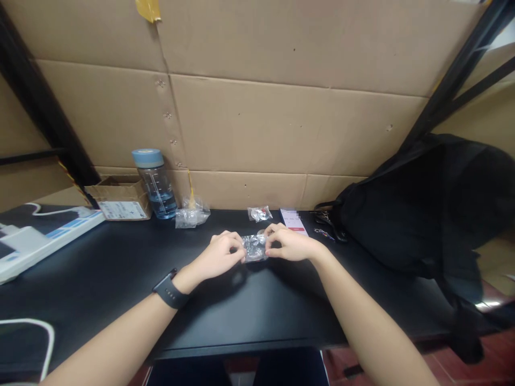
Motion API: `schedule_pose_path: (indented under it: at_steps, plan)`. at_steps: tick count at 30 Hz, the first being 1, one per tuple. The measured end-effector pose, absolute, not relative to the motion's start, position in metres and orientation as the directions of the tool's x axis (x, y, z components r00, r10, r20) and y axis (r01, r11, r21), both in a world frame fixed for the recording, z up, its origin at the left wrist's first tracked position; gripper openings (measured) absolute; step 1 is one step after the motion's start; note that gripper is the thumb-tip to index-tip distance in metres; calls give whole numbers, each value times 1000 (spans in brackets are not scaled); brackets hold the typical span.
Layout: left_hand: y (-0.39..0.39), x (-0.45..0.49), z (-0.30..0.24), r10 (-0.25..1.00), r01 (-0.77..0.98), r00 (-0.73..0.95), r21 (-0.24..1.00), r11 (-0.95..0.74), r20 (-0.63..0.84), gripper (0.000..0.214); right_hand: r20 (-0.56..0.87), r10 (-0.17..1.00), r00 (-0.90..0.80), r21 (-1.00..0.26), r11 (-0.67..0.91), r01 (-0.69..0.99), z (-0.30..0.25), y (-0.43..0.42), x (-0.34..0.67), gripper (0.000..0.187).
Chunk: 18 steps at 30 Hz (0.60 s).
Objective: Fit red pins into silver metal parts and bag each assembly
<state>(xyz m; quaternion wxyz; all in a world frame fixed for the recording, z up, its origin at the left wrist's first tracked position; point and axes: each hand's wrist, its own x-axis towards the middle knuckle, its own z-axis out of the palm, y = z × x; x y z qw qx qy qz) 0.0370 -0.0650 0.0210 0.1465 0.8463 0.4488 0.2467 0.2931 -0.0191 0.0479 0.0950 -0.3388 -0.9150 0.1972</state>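
Note:
Between my two hands, just above the black table (237,316), is a small clear plastic bag (254,249) with shiny creases; what it contains is too small to make out. My left hand (223,252), with a dark watch on its wrist, pinches the bag's left edge. At the right edge, the thumb and fingers of my right hand (286,244) pinch it too. Behind the hands lies another small clear packet (259,214) with red and dark bits inside. A white and red phone-like flat item (294,221) lies beyond my right hand.
A crumpled clear bag (193,215), a blue-lidded water bottle (156,185) and an open cardboard box (120,199) stand along the cardboard wall. A white power strip (60,236) is at left. At right sit a black backpack (422,203) and a small keychain-like item (324,234).

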Motion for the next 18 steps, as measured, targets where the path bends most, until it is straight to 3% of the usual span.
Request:
schedule_pose_path:
  at_steps: [2, 5, 9, 12, 15, 18]
  plan:
    - [-64, 42, 15, 867, 737, 403, 458, -497, 293, 34, 19, 711, -703, -361, 661, 658, 44, -22, 288, 8]
    - [-65, 49, 7, 888, 816, 307, 386, -431, 342, 23, 10, 777, -629, -223, 615, 757, 39, -29, 279, 16]
    - [-69, 53, 8, 832, 799, 356, 324, -507, 425, 8, 145, 834, -533, -71, 546, 835, 39, -38, 271, 17]
    - [-72, 53, 10, 769, 731, 489, 288, -618, 411, 8, 226, 762, -606, -94, 637, 765, 43, -38, 271, 28]
    - [-73, 53, 10, 752, 716, 542, 262, -647, 374, 14, 188, 634, -750, -170, 773, 611, 43, -32, 272, 31]
    - [-76, 53, 10, 769, 733, 540, 257, -629, 341, 24, 127, 595, -793, -192, 799, 569, 37, -28, 273, 32]
